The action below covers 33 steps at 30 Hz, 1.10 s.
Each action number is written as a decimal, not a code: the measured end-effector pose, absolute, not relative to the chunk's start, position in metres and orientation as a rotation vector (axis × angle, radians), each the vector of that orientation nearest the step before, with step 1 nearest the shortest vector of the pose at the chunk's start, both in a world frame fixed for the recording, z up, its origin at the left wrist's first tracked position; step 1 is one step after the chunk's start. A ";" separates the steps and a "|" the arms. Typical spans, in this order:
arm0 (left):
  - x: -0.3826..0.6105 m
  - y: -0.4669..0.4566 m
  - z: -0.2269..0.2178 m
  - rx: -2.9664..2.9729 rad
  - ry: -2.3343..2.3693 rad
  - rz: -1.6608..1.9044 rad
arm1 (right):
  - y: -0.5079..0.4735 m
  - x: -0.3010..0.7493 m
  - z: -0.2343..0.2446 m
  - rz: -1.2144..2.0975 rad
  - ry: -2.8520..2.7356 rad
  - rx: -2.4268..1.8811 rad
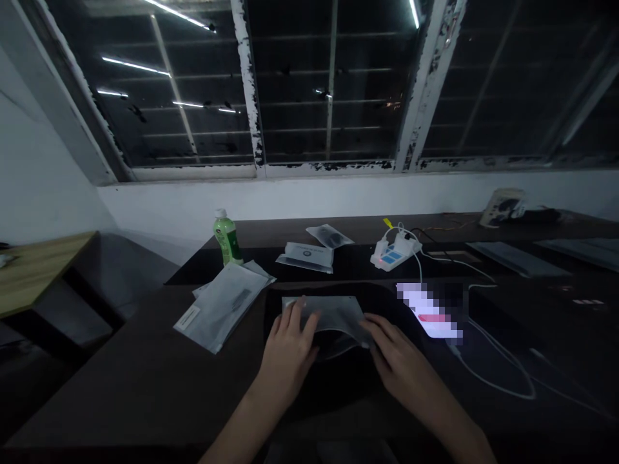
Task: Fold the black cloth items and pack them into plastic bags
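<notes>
A frosted plastic zip bag [336,309] lies in front of me on a dark cloth or mat, its near edge bowed open over something dark that I cannot make out. My left hand [289,341] grips the bag's left side, fingers on top and thumb at the near edge. At its right corner, my right hand [394,354] pinches the bag between thumb and fingers. Just beyond my right hand is a lit phone [430,316], partly pixelated, with a white cable plugged in.
Several frosted bags [222,306] are stacked at the left, near a green bottle [227,238]. Farther back lie a printed pouch [307,256] and another small bag [330,236]. A white power strip [395,251] trails cables at the right. More flat bags [520,258] lie farther right.
</notes>
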<state>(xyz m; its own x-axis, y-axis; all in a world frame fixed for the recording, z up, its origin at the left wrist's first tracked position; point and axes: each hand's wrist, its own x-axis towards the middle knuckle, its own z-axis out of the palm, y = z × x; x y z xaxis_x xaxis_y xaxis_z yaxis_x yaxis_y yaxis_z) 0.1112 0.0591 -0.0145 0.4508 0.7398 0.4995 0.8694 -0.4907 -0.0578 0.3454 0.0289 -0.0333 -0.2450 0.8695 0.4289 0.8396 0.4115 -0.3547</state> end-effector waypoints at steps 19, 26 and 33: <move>0.153 0.055 -0.011 -2.570 -0.735 -0.720 | 0.016 0.333 -0.058 -0.062 -1.893 -1.171; 0.131 0.064 -0.003 -2.636 -0.746 -0.738 | 0.019 0.345 -0.052 0.090 -1.849 -1.231; 0.060 0.066 -0.004 -2.536 -1.100 -0.760 | 0.036 0.382 -0.050 0.487 -1.627 -1.347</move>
